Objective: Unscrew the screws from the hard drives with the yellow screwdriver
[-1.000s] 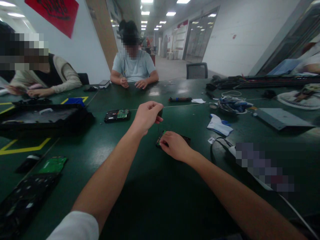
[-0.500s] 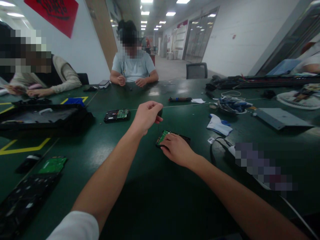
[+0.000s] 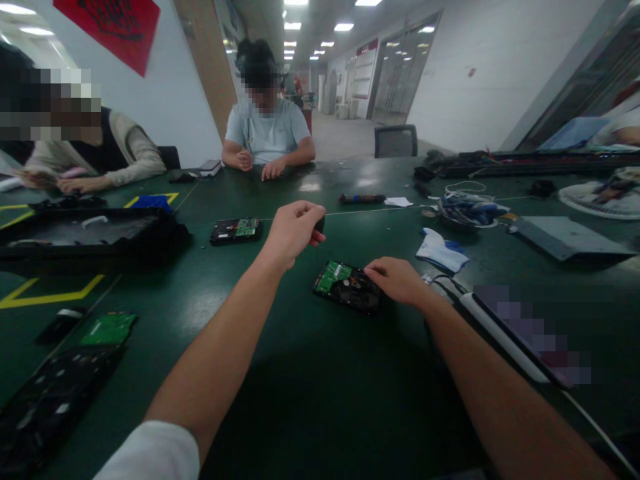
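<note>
In front of me a hard drive (image 3: 345,287) lies on the dark green table, its green circuit board facing up at the left end and black metal at the right. My left hand (image 3: 297,230) is closed in a pinch above the drive's board end. From it a thin, faint shaft points down toward the board; it looks like a screwdriver (image 3: 321,222), its dark handle mostly hidden by the fingers. My right hand (image 3: 395,277) pinches the drive's far right edge with thumb and fingertips, leaving the board uncovered.
Another hard drive (image 3: 236,231) lies beyond my left forearm. More drives (image 3: 55,387) sit at lower left, near a black tray (image 3: 100,233). To the right are a white glove (image 3: 440,252), a cable bundle (image 3: 467,207) and a metal box (image 3: 570,238). Two people sit across the table.
My right hand has slid from the circuit board to the drive's right edge, uncovering the board. My left hand stays nearly in place. The person opposite has moved one hand inward.
</note>
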